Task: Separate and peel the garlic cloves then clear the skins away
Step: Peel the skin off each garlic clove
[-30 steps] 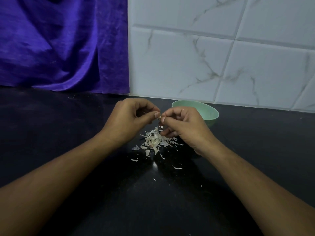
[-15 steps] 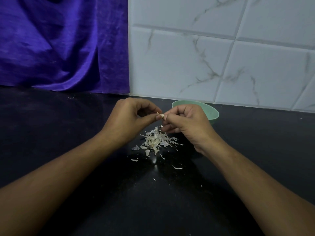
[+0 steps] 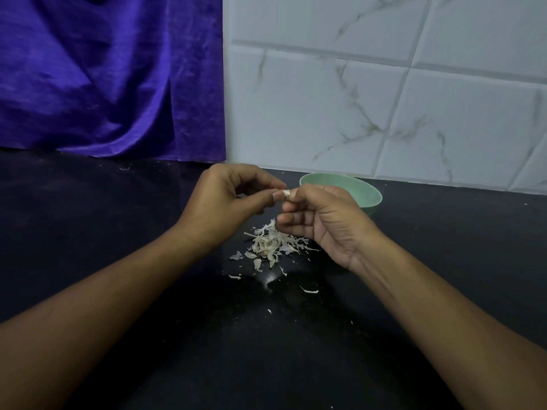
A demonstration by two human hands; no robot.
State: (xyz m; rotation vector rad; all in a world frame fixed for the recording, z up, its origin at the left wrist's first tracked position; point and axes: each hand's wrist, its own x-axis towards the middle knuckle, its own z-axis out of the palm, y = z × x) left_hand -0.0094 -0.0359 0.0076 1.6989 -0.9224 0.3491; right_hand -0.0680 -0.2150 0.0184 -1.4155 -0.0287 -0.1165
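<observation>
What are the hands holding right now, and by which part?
A small garlic clove, pinched above the skin pile: the left hand grips its left end, the right hand its right end.

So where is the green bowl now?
In the head view, the green bowl stands right of centre on the black counter, behind the right hand, near the tiled wall.

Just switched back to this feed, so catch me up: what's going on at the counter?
A person is peeling garlic by hand. The left hand and right hand both pinch one small garlic clove at their fingertips, held above a pile of skins on the black counter. A green bowl sits behind the right hand; its contents are not visible. The skins are not yet cleared.
</observation>
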